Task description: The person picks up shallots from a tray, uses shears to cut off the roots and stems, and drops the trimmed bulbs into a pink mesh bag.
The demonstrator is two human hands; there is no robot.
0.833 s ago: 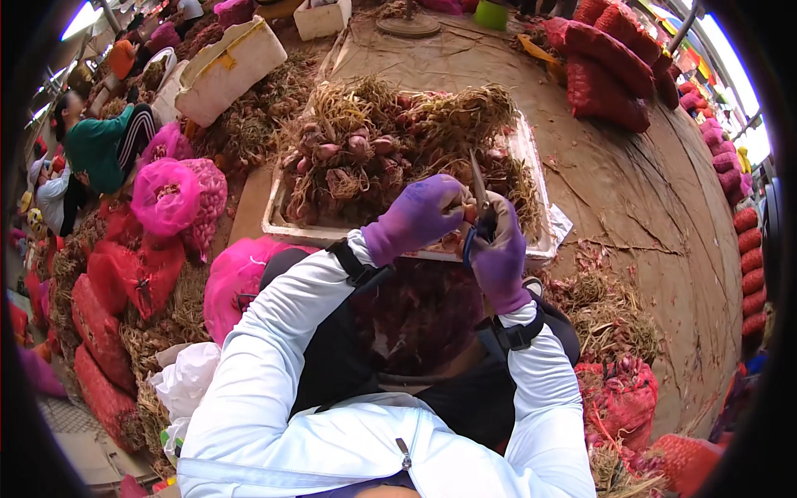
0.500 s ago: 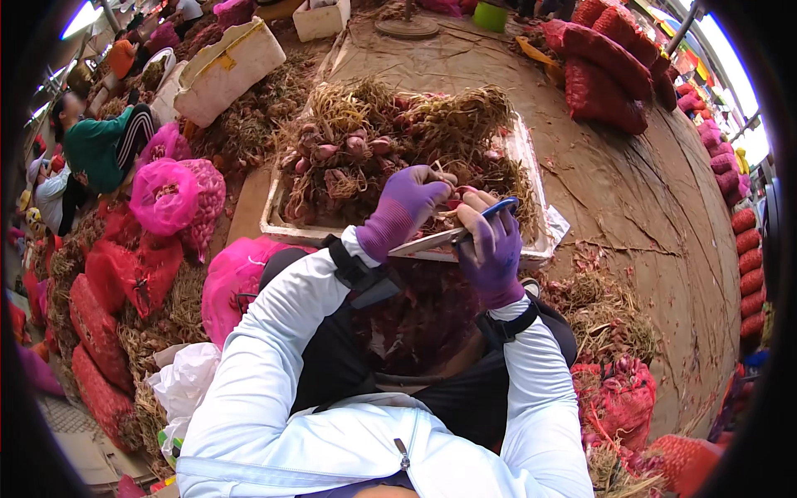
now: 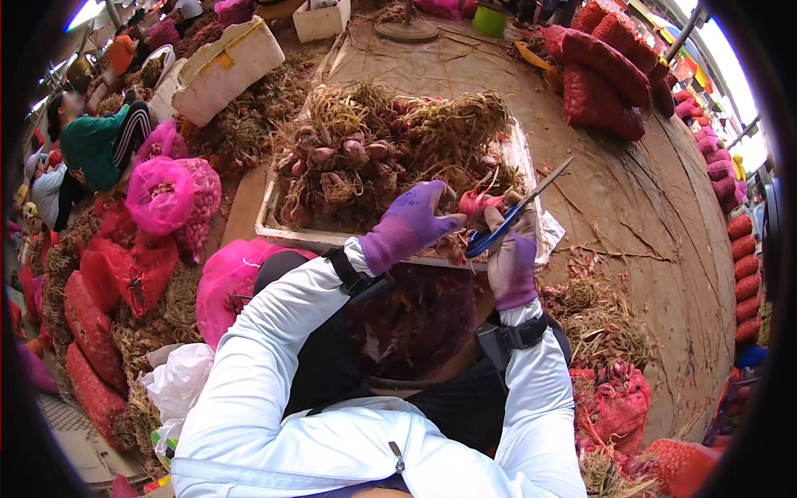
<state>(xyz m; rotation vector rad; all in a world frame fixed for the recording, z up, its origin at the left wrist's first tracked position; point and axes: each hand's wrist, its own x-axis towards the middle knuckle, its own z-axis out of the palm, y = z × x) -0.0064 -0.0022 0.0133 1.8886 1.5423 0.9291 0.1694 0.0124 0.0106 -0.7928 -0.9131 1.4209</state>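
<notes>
Both my hands wear purple gloves with pale fingertips. My right hand (image 3: pixel 513 261) is closed around a pair of scissors (image 3: pixel 484 242) with blue handles, the blades pointing up to the far right. Reddish-pink shallots (image 3: pixel 480 204) sit between my hands, against the right fingertips. My left hand (image 3: pixel 415 222) is just left of them, thumb and curved fingers apart with a gap between them. Beyond it, a white foam box (image 3: pixel 286 235) holds dry-stemmed shallot bunches (image 3: pixel 353 149).
Pink mesh bags (image 3: pixel 162 197) and red sacks (image 3: pixel 91 311) crowd the left, near a seated person in green (image 3: pixel 93 153). Dry stems (image 3: pixel 594 319) and a red net bag (image 3: pixel 614 407) lie right. Large red sacks (image 3: pixel 602 100) stand at the far right on the brown ground sheet (image 3: pixel 639 216).
My hands have moved apart, the left fingers opening from their pinch. The right hand has turned, swinging the scissors' blades from pointing left to pointing up and right.
</notes>
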